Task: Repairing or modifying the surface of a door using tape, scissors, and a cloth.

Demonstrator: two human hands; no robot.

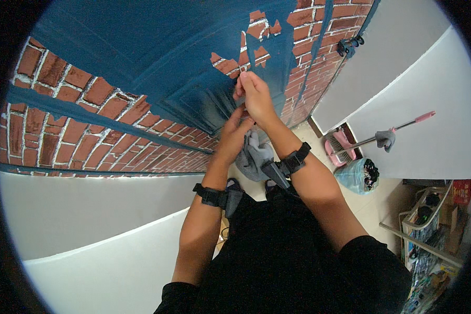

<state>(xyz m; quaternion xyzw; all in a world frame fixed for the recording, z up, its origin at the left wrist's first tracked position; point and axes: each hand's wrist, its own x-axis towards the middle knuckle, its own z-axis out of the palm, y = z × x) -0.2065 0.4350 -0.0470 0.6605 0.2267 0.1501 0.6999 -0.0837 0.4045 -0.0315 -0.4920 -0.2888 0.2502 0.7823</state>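
A blue panelled door (pixel 157 47) has torn-looking patches of red brick pattern (pixel 226 65) in its upper right part. My right hand (pixel 254 97) is raised at the lowest patch, fingers bent and pressed together; what they hold, if anything, is too small to make out. My left hand (pixel 230 136) is just below and left of it, fingers curled and partly hidden behind my right hand. A grey cloth (pixel 254 152) hangs beneath my left hand, apparently gripped in it. Both my wrists carry black straps with small devices.
Brick-patterned, blue-striped surfaces flank the door beside pale walls (pixel 89 225). At right stand a pink dustpan (pixel 336 146) with brush, a pink-tipped pole with a grey rag (pixel 385 138), a bagged bin (pixel 353 178) and a cluttered metal rack (pixel 424 220). Dark footwear shows below me.
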